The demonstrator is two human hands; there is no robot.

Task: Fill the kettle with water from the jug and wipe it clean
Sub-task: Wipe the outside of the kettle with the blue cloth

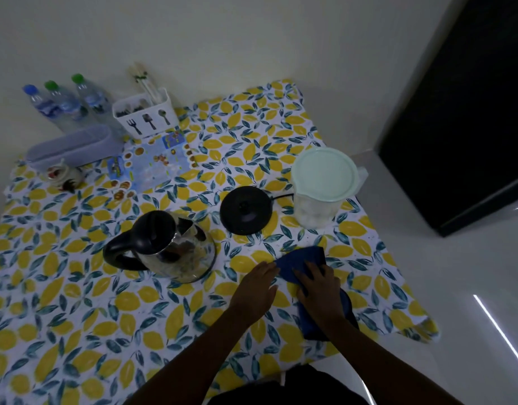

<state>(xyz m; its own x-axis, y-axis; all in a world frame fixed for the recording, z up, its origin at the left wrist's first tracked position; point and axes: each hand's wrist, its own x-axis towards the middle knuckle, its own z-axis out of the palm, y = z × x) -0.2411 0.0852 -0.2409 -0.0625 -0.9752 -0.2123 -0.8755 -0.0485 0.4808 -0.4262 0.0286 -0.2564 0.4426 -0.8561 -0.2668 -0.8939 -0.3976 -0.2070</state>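
The glass-bodied electric kettle with black lid and black handle (161,247) stands off its base, left of centre on the lemon-patterned tablecloth (76,302), handle to the left. Its round black power base (246,209) sits just right and farther back, cord trailing right toward the translucent plastic jug with pale green lid (325,185). The jug stands at the far right, near the table edge, lid on. Whether the kettle holds water cannot be told in this dim light.

Both hands are on the dark blue cloth (303,266) at the near right. The left hand (256,290) lies flat, fingers extended, tips touching the cloth's left edge. The right hand (317,287) presses down on top of the cloth, fingers spread; neither hand has closed around it.

Risks noted:
- The cloth's near end lies close to the table's right edge; a careless pull could drop it on the floor.
- The loose tablecloth may drag under a pressing, sliding hand, shifting the kettle or jug.
- The jug sits close to the edge with the cord running beside it; a snagged cord or nudge could tip it.
- Wiping a glass kettle one-handed may push it over; the handle should be steadied.
- A damp kettle returned to the base is an electrical hazard.
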